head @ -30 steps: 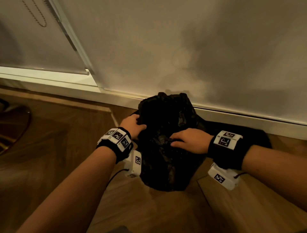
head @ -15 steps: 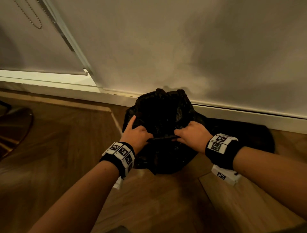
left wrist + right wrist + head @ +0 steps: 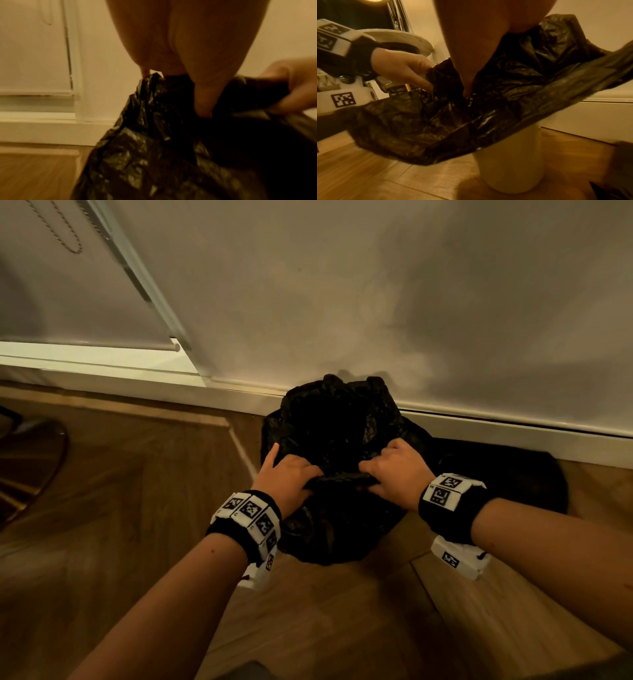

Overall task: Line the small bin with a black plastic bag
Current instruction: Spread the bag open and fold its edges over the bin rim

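Note:
A crinkled black plastic bag (image 3: 337, 433) covers the small bin by the wall, its mouth open upward. The bin's pale round wall (image 3: 510, 159) shows only in the right wrist view, below the hanging plastic (image 3: 423, 128). My left hand (image 3: 289, 477) grips the near edge of the bag on the left, thumb curled over the plastic (image 3: 154, 148). My right hand (image 3: 394, 470) grips the same near edge on the right. A bunched strip of plastic (image 3: 342, 479) stretches between the two hands.
The bin stands on a wooden floor (image 3: 325, 611) against a white skirting board (image 3: 513, 433) and pale wall. A dark flat shape (image 3: 507, 470) lies on the floor right of the bin. A round chair base (image 3: 30, 463) sits far left.
Both hands moved from the bag's side and top to its near edge and now grip it, with the plastic pulled taut between them. The view has shifted slightly closer over the bin.

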Motion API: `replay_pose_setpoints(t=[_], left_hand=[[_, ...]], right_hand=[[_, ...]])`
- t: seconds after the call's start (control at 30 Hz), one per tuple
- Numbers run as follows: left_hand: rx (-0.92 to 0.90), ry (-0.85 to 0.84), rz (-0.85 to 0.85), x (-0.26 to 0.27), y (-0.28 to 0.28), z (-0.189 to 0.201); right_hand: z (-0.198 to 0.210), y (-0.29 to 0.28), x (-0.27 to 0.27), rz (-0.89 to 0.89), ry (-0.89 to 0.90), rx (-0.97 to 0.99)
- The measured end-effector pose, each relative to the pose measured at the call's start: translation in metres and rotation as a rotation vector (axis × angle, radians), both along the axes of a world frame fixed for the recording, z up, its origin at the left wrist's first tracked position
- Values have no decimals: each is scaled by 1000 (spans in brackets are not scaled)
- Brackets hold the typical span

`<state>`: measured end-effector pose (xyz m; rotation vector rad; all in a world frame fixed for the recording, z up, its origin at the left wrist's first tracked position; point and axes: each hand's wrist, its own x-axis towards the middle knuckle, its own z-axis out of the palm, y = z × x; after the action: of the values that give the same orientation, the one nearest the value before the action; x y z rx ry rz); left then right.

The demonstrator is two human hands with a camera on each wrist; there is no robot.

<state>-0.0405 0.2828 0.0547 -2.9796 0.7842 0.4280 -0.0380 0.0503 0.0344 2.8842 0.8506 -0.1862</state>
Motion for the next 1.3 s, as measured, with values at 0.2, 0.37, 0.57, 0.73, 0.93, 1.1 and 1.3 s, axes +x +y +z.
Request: replay_pose_setpoints(t=[0.2,0.37,0.57,0.73,0.93,1.1,1.3], left_hand=[[-627,-97,177,-9,48,7],[-799,69,577,-28,65,3],[-708,811,929,-32,44,-7],[-891,1033,1144,-29,29,-15],[-1386,1129,1284,-37,12,-33],[-1609,1125,1278,-34,-2,-32],[-1592,1006,1324,-34,-9,-33]], right_hand=[[-5,5,-3,-52,-55,34],[-4,14,-12,-143,-106,297],[-7,27,-50,-501,-401,754],[-23,39,-82,-782,10,1226],[-42,60,-81,-1360,708,1933],[-37,64,-66,-1333,823,2303],[-37,67,-57,-1367,763,2418]])
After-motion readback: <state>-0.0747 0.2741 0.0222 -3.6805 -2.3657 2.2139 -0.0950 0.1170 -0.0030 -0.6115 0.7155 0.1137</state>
